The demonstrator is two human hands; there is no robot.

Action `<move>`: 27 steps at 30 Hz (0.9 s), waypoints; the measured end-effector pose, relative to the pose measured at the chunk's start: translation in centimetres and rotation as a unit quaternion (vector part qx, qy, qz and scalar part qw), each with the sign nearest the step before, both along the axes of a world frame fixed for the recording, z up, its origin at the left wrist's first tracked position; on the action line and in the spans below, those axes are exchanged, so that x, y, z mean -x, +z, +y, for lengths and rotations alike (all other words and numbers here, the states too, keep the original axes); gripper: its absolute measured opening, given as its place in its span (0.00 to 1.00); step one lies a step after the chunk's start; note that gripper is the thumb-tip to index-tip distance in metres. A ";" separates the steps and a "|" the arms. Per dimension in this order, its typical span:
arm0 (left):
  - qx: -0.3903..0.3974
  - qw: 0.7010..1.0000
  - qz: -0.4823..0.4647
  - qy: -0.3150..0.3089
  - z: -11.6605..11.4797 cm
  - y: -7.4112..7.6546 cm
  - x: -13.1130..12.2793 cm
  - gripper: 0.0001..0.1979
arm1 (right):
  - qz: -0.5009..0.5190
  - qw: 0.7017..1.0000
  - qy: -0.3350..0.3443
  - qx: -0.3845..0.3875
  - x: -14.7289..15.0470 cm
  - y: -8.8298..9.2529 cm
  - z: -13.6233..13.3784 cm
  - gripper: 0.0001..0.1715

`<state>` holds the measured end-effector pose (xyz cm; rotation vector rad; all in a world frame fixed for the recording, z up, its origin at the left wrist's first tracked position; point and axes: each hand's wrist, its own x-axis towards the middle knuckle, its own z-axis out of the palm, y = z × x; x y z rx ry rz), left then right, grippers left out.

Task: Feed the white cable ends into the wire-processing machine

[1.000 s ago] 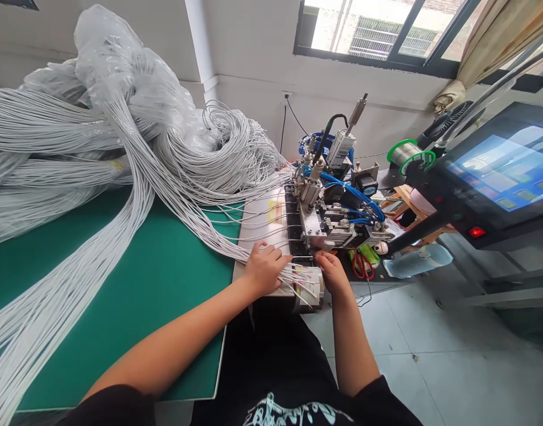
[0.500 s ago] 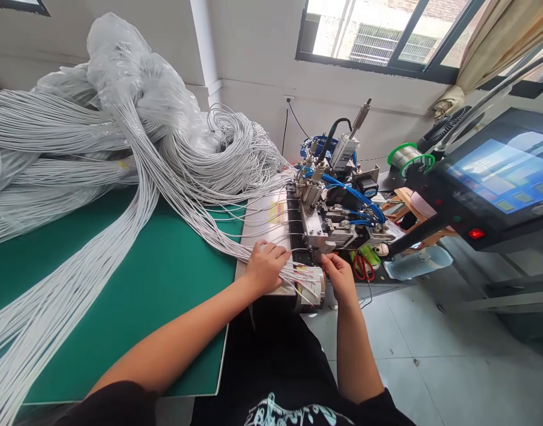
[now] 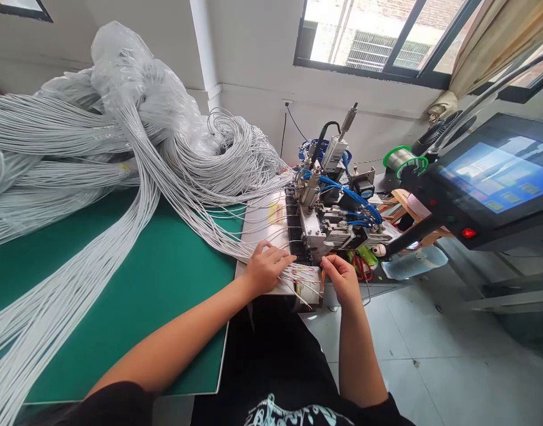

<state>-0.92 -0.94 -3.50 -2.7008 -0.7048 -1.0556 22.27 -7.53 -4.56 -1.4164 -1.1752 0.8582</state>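
Head view: your L hand [image 3: 267, 272] is palm-down on the white wire bundle [image 3: 200, 228], fingers bent over it, approx. at the near end of the pale plate [image 3: 262, 231]. Thumb's hidden, so can't tell if it's gripping or just pressing. Your R hand [image 3: 344, 279] is just beside the near front corner of the machine [image 3: 313, 222], thumb & index tips brought together; can't tell if a wire's betw. them.

Bundle runs from the plastic-wrapped coils [image 3: 120, 71] at the far L of the green surface [image 3: 177, 296], diag. across its far R corner, onto the plate along the surface's R edge. Another thick run of wires [image 3: 89, 266] drops toward the near L corner. Loose wire ends [image 3: 304, 277], some w/ red tips, stick out past your L fingers, over a labelled drum [image 3: 309, 294] at the plate's near R corner. Several single wires cross the plate apart from each other, going to the machine's L side, passing a yellow label [image 3: 275, 213].

R of the machine: red-handled scissors [image 3: 365, 271] near the dark surface's near edge, a clear container [image 3: 413, 263] by its R end, a green-rimmed spool [image 3: 404, 161] farther back & a lit monitor [image 3: 497, 177] at far R.
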 end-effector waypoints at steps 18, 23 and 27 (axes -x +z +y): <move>-0.010 1.000 0.014 -0.027 0.1 -0.3 0.1 0.20 | -0.017 0.999 0.029 0.007 0.7 0.6 -0.3 0.19; -0.010 0.999 0.029 -0.029 0.2 -0.4 0.0 0.19 | -0.015 0.999 0.028 0.003 0.6 0.3 -0.2 0.19; -0.002 0.999 0.021 -0.027 0.3 -0.5 0.0 0.20 | -0.022 0.999 0.027 0.000 0.6 0.1 -0.2 0.19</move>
